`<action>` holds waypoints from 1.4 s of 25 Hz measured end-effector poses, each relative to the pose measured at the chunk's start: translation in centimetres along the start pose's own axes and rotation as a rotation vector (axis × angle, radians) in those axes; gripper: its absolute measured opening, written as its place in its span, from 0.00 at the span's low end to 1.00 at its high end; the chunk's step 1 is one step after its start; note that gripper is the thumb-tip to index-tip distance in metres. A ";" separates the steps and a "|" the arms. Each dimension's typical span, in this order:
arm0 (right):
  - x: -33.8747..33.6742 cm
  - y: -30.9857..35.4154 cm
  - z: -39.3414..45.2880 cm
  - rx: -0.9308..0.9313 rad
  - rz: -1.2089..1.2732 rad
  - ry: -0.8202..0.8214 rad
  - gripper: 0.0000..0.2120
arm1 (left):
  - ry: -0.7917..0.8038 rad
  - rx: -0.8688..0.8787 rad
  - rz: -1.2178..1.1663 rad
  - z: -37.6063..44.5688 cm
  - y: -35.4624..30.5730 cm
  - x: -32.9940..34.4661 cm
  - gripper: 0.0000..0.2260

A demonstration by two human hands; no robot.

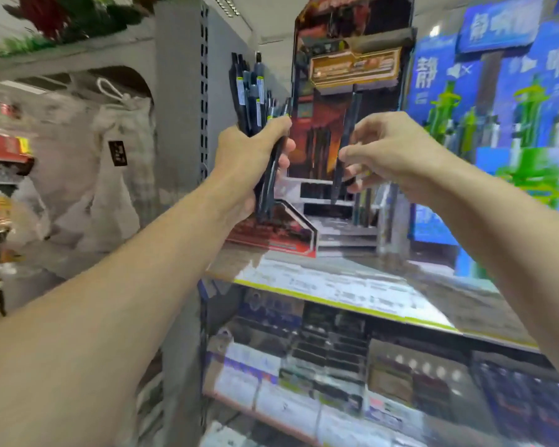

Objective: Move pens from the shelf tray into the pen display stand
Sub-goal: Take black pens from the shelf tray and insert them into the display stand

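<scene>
- A bundle of dark pens (252, 101) is gripped in the left hand (246, 162), whose fingers are curled tightly round the lower barrels; the bundle is held upright, with the pen tops fanned out towards 12 o'clock above the fist.
- A single dark pen (342, 146) is pinched between the thumb and fingertips of the right hand (391, 156); the remaining fingers of that hand are loosely curled beneath it.
- The single pen is held nearly upright, its tip pointed down at 6 o'clock, just above the stepped white tiers of the pen display stand (349, 130).
- The pen display stand is seen at 12 o'clock from the hands, between them, set on the shelf (336, 279); a red and orange printed backboard is carried above its tiers.
- A few dark pens are seen already standing in the stand's slots, at 5 o'clock from the held pen's tip; their exact number cannot be told through the blur.
- The shelf tray named in the task cannot be made out.
- A blue and green printed display (497, 108) is placed at 3 o'clock from the stand, just beside it.
- A grey perforated shelf upright (204, 91) is found at 9 o'clock from the bundle, and pale cloth bags (110, 150) hang farther out at 9 o'clock.
- Boxed stationery (336, 366) is stacked on the lower shelves at 6 o'clock, blurred.
</scene>
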State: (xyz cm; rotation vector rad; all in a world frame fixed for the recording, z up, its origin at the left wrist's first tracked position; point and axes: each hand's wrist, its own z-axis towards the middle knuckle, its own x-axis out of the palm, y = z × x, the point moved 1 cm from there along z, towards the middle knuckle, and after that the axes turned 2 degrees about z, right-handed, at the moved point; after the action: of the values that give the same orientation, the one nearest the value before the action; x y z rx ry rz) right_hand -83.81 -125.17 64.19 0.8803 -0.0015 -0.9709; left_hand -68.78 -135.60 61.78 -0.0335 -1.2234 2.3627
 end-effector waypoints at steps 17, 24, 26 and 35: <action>6.5 -1.2 13.5 0.152 -0.178 -0.008 0.09 | 0.196 -0.064 -0.074 9.3 -1.0 -2.4 0.09; 6.8 -2.2 15.6 0.181 -0.177 -0.037 0.04 | 0.315 -0.093 -0.013 11.1 -1.2 -2.7 0.16; 7.2 -2.4 15.8 0.186 -0.178 -0.017 0.04 | 0.320 -0.094 -0.023 11.4 -1.3 -2.8 0.17; 9.0 -2.7 16.8 0.184 -0.124 0.033 0.09 | 0.322 -0.062 -0.080 11.8 -2.1 -2.8 0.11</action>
State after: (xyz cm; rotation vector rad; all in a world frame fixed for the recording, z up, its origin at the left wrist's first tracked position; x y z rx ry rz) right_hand -86.63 -143.22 70.27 1.0749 -0.0085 -1.0837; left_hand -68.21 -144.73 69.95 -0.3646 -1.1171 2.1468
